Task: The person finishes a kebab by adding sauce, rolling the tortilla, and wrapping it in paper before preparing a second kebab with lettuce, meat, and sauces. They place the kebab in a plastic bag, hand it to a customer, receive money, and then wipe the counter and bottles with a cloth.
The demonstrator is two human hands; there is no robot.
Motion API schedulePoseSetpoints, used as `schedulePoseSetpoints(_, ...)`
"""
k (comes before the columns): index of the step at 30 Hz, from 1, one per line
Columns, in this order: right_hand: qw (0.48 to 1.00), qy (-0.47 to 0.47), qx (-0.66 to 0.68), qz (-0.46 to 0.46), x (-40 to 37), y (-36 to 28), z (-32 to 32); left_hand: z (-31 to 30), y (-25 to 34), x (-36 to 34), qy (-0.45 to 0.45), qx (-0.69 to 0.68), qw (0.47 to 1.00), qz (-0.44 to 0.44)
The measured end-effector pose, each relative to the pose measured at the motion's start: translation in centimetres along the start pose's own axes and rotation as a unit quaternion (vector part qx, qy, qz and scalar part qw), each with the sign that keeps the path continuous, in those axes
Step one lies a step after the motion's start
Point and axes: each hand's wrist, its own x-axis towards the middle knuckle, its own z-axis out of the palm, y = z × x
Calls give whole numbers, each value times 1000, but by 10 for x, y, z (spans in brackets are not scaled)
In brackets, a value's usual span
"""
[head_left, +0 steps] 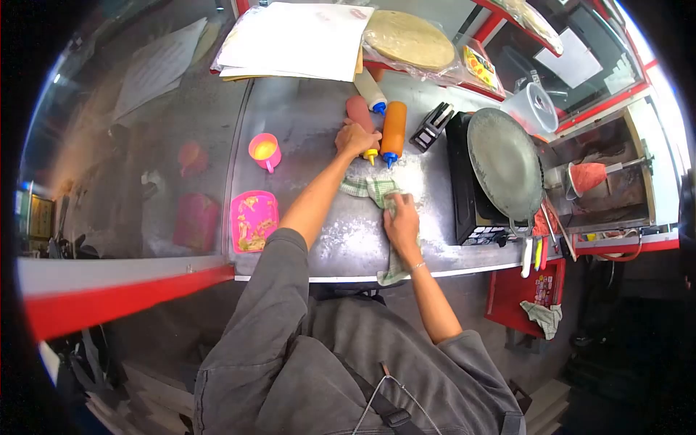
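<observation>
My left hand (354, 138) is closed round a pinkish-red squeeze bottle (357, 110) with a yellow nozzle, which lies on the metal counter. My right hand (402, 225) presses down on a green and white checked cloth (377, 187), its fingers bunched over it; the cloth's lower end reaches the counter's front edge. Just right of my left hand lies an orange squeeze bottle (394, 130) with a blue nozzle. Behind these is a pale bottle (368, 90), also blue-tipped. The palm sides of both hands are hidden.
A pink mug (264, 150) and a pink tray (254, 220) with food bits stand on the left. On the right are a black holder (432, 127), a stove with a round pan (505, 163), and knives (527, 257). Papers (296, 42) and flatbreads (408, 38) lie on the shelf above.
</observation>
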Motion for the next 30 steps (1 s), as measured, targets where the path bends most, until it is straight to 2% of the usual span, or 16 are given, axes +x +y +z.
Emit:
schedulePoseSetpoints(1,999,-24,25,9,8,5,8,-1,-6,2,-21,6,1000,12)
schedulePoseSetpoints(2,992,42,119,-9,18,3,9,-4,-13,3,-24,9,1000,14)
schedulePoseSetpoints(3,992,43,119,-6,20,-1,11,-6,-24,0,-67,-46,997,-4)
schedulePoseSetpoints(5,945,85,301,98,29,-51,-11,-10,-39,-20,-109,-102,988,-26)
schedulePoseSetpoints(7,904,12,395,161,39,-76,-4,-19,-47,-58,-4,-145,989,4)
schedulePoseSetpoints(10,937,49,321,132,39,-69,29,-25,-52,-82,73,-232,969,-32)
schedulePoseSetpoints(13,944,55,297,130,28,-71,39,-36,-61,-87,53,-208,976,-43)
schedulePoseSetpoints(15,915,23,358,182,18,-72,41,-44,-59,-76,63,-200,977,-50)
schedulePoseSetpoints(17,932,9,334,144,-4,-63,41,-52,-62,-51,74,-117,990,-37)
schedulePoseSetpoints(20,922,-12,346,174,-26,-51,21,-65,-67,-18,88,-15,996,-10)
schedulePoseSetpoints(25,946,54,283,148,-36,-13,-24,-65,-70,24,104,181,977,52)
schedulePoseSetpoints(26,945,59,286,145,-39,-10,-32,-68,-58,21,231,265,927,129)
schedulePoseSetpoints(27,907,48,368,197,-45,-8,-40,-69,-44,18,349,340,849,202)
schedulePoseSetpoints(28,860,37,446,246,-53,-7,-47,-66,-27,25,351,339,847,208)
schedulePoseSetpoints(29,859,44,446,246,-61,-6,-51,-62,-4,37,253,240,918,189)
schedulePoseSetpoints(30,755,50,587,287,-69,-6,-55,-57,18,47,147,132,966,165)
